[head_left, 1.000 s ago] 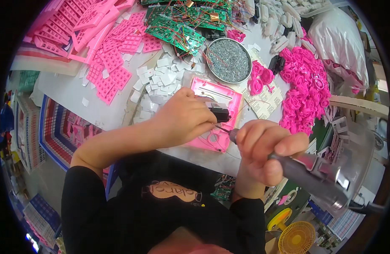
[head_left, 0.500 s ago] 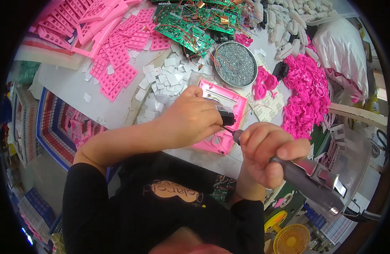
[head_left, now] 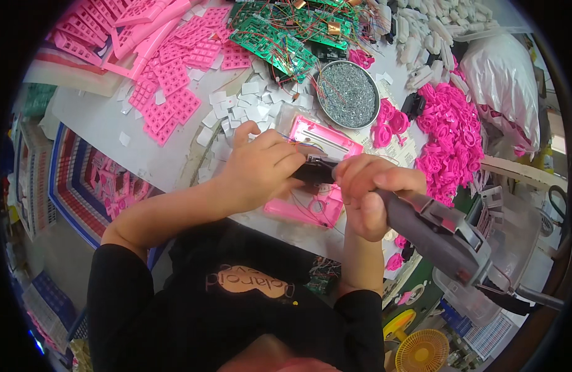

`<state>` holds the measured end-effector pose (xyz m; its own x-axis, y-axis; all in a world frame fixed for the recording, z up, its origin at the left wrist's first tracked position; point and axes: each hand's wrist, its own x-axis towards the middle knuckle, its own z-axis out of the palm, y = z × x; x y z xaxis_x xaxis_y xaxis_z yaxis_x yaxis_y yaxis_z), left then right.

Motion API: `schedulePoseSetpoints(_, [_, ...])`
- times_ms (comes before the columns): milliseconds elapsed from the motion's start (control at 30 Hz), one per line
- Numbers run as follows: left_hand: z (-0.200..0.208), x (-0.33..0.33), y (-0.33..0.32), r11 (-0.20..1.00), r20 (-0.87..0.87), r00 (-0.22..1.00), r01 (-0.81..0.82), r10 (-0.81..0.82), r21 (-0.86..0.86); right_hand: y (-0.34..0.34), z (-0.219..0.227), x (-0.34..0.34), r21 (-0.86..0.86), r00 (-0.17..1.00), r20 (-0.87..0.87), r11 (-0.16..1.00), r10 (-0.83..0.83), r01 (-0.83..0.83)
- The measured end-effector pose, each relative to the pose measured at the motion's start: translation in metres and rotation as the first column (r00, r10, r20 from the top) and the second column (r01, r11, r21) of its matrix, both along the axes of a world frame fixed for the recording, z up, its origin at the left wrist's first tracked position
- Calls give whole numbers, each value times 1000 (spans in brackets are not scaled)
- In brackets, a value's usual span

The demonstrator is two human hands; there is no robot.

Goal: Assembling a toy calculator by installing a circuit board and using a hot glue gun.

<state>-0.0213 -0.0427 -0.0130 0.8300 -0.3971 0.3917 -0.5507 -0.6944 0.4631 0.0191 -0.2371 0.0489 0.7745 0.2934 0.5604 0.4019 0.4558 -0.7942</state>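
My left hand (head_left: 259, 166) is closed on a small black part (head_left: 313, 170), pinched over an open pink plastic case (head_left: 298, 214) that lies on the table. My right hand (head_left: 374, 191) grips a dark grey electric screwdriver (head_left: 432, 239), its body sloping down to the right. The driver's front end meets the right side of the black part; my fingers hide the tip. Thin wires and a metal strip show in the upper half of the case.
A round tin of small screws (head_left: 348, 93) stands beyond the case. Around it lie green circuit boards (head_left: 273, 46), white square pieces (head_left: 252, 102), pink keypads (head_left: 171, 77), a heap of magenta parts (head_left: 447, 139) and whitish parts (head_left: 422, 31). A yellow fan (head_left: 422, 350) is at lower right.
Both hands have shifted a little left, with the black part turned to show more. The screwdriver has come closer to it, and its bit no longer shows.
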Motion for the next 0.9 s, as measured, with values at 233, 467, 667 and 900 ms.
schedulePoseSetpoints(233, [0,2,2,999,1,1000,18,-18,-36,6,-8,5,-22,999,30,999,25,-25])
schedulePoseSetpoints(467, [-2,5,-1,992,50,997,55,-50,-110,12,-13,6,-74,991,134,997,-12,22])
schedulePoseSetpoints(667, [-5,6,-2,988,100,990,107,-96,-115,22,-8,9,-210,964,266,976,2,55])
schedulePoseSetpoints(900, [0,6,0,997,49,997,64,-62,-47,-11,-11,14,-107,994,-61,990,87,-93])
